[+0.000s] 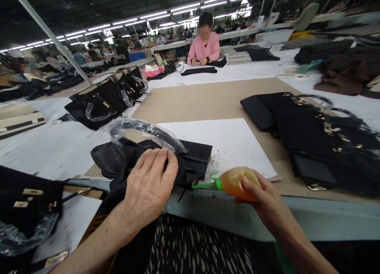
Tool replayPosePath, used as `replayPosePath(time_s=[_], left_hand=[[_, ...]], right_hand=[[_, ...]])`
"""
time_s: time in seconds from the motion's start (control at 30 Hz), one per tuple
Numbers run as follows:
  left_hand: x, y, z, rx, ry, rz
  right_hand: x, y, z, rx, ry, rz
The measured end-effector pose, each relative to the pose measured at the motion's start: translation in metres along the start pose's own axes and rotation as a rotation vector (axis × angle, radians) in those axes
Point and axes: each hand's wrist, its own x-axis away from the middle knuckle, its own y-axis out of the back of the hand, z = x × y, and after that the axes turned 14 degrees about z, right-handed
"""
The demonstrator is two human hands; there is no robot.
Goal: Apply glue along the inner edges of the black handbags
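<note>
A black handbag (pixel 118 157) lies at the near edge of the table, its handle (pixel 142 129) wrapped in clear plastic and pointing away from me. My left hand (pixel 150 183) is closed over the bag's near side, gripping the black material by a zipper; the fingertips are partly hidden. In my right hand (pixel 261 191) is a squeeze bottle (pixel 239 181) of amber liquid, held on its side. Its green nozzle (pixel 204 185) points left, with the tip at the bag's lower right edge. Whether the tip touches the material I cannot tell.
Black handbags (pixel 103 96) stand in a row at the back left, and more handbags (pixel 323 135) lie stacked at right. Another bag (pixel 26 203) is close by at lower left. A person in pink (pixel 204 46) sits across the table, beside a pink basket (pixel 152 71).
</note>
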Motion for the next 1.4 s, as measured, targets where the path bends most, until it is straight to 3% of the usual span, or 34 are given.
replayPosePath(time_s=[0.33,0.77,1.27,1.4], left_hand=[[-0.008,0.004,0.006,0.002,-0.018,-0.001],[-0.029,-0.003,0.024,0.070,0.025,0.003],[-0.057,-0.007,0.037,0.064,0.054,0.112],[-0.060,-0.008,0.037,0.070,0.045,0.111]], right_hand=[[-0.007,0.010,0.008,0.335,0.154,-0.155],[-0.039,0.019,-0.007,0.703,0.185,-0.233],[-0.042,0.025,-0.009,0.912,0.355,-0.283],[-0.040,0.026,-0.009,0.859,0.265,-0.298]])
